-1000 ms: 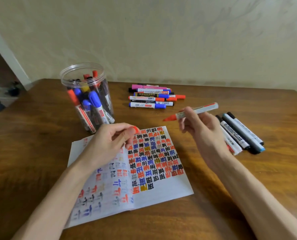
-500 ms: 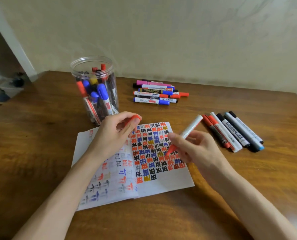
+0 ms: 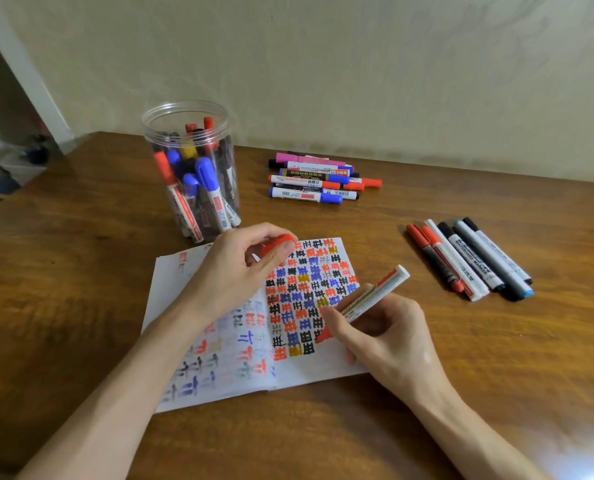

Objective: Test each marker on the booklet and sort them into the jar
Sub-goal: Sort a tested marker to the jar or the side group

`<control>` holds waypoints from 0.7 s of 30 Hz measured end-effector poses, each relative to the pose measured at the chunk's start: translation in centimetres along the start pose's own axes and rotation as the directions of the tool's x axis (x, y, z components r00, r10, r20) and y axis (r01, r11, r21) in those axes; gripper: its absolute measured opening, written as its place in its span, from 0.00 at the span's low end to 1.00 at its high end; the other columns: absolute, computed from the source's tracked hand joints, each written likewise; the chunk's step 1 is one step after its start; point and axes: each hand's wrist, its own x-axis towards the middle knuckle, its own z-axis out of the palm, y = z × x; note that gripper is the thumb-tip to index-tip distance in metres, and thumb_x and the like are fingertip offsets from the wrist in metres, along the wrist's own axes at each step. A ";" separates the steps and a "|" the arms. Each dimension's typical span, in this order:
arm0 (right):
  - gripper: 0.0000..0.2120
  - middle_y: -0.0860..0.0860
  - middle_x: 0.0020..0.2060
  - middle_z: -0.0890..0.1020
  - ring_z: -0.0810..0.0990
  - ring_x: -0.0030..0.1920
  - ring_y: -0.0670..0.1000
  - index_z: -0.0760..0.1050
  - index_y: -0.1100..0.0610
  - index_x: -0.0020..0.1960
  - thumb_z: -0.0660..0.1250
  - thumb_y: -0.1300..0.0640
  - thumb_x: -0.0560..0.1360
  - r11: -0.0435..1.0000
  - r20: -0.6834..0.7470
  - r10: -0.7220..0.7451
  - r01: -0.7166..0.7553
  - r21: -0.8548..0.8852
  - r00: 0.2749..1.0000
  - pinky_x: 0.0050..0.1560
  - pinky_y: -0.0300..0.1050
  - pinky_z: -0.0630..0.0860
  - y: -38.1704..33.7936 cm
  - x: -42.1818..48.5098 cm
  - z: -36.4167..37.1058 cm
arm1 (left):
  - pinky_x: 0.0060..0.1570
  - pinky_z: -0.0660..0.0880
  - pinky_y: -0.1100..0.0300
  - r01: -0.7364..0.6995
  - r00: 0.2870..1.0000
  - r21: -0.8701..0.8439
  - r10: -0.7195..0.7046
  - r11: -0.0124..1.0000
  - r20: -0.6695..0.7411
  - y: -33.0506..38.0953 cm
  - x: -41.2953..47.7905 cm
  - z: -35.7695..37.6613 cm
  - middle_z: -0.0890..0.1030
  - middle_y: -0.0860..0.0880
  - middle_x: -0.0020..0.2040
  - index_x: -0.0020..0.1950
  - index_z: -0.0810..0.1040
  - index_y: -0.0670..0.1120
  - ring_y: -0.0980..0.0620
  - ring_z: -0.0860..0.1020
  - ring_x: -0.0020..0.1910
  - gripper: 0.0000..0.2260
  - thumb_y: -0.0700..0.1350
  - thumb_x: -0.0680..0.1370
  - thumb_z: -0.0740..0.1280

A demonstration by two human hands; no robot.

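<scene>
our right hand [image 3: 389, 337] has its grip pinched round an uncapped red marker [image 3: 368, 301], thumb and fingers curled on the barrel, the red tip slanting down to the right-hand page of the open booklet [image 3: 309, 374] near the bottom rows of coloured marks, though we cannot tell if it touches the paper. our left hand [image 3: 240, 271] rests on the booklet's upper middle, its grip pinching the red cap [image 3: 277, 244]. the clear jar [image 3: 191, 168] stands upright on the counter [image 3: 80, 271] just beyond the booklet, holding many markers, while a pile of markers [image 3: 319, 180] lies further back and a row of markers [image 3: 472, 259] lies off to the right.
</scene>
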 end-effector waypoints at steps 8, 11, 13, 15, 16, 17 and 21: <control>0.06 0.41 0.43 0.89 0.88 0.39 0.44 0.85 0.53 0.47 0.76 0.51 0.76 0.999 -0.020 -0.030 0.029 -0.031 0.999 0.35 0.36 0.80 0.5 0.1 0.2 | 0.49 0.76 0.70 0.002 1.000 -0.007 -0.002 1.000 0.001 0.2 -0.1 -0.1 0.84 0.61 0.51 0.61 0.83 0.52 0.61 0.82 0.54 0.09 0.51 0.82 0.68; 0.06 0.41 0.43 0.89 0.87 0.39 0.44 0.85 0.53 0.47 0.76 0.50 0.76 0.999 -0.026 -0.028 0.027 -0.036 0.999 0.35 0.35 0.80 0.5 0.2 0.2 | 0.49 0.76 0.70 0.005 1.000 -0.003 -0.005 1.000 0.004 0.2 -0.1 -0.1 0.84 0.61 0.51 0.61 0.83 0.52 0.61 0.81 0.54 0.10 0.51 0.82 0.68; 0.05 0.40 0.43 0.88 0.87 0.39 0.43 0.85 0.52 0.47 0.77 0.51 0.76 0.998 -0.022 -0.040 0.039 -0.050 0.999 0.34 0.35 0.80 0.5 0.1 0.2 | 0.48 0.75 0.71 0.004 1.000 0.000 -0.004 1.000 0.006 0.2 -0.1 -0.1 0.84 0.61 0.51 0.61 0.83 0.52 0.62 0.81 0.54 0.10 0.52 0.82 0.67; 0.03 0.37 0.43 0.88 0.87 0.40 0.42 0.85 0.50 0.46 0.77 0.51 0.76 0.996 -0.026 -0.048 0.046 -0.076 0.998 0.35 0.39 0.82 0.5 0.0 0.3 | 0.48 0.75 0.71 0.003 1.000 0.003 -0.003 1.000 0.007 0.2 -0.1 -0.1 0.84 0.61 0.51 0.61 0.83 0.52 0.61 0.81 0.54 0.10 0.51 0.82 0.68; 0.03 0.37 0.44 0.88 0.87 0.40 0.43 0.84 0.48 0.45 0.77 0.50 0.76 0.995 -0.033 -0.048 0.045 -0.085 0.998 0.36 0.40 0.83 0.5 0.0 0.3 | 0.49 0.75 0.71 0.002 1.000 0.004 -0.002 1.000 0.008 0.2 -0.1 -0.2 0.84 0.61 0.51 0.61 0.83 0.51 0.61 0.81 0.54 0.10 0.51 0.82 0.68; 0.03 0.36 0.44 0.87 0.87 0.41 0.43 0.83 0.48 0.45 0.77 0.51 0.76 0.995 -0.043 -0.051 0.047 -0.092 0.998 0.37 0.40 0.83 0.6 0.0 0.3 | 0.49 0.76 0.71 0.002 1.000 0.005 -0.002 1.000 0.008 0.2 -0.1 -0.2 0.84 0.60 0.51 0.61 0.83 0.51 0.61 0.81 0.54 0.10 0.51 0.82 0.68; 0.04 0.38 0.43 0.88 0.87 0.40 0.45 0.83 0.49 0.44 0.76 0.51 0.76 0.994 -0.051 -0.067 0.063 -0.084 0.996 0.35 0.41 0.82 0.8 0.1 0.2 | 0.49 0.75 0.71 0.003 1.000 0.016 -0.003 1.000 0.001 0.1 -0.1 -0.2 0.83 0.61 0.51 0.62 0.83 0.52 0.61 0.81 0.54 0.10 0.52 0.82 0.67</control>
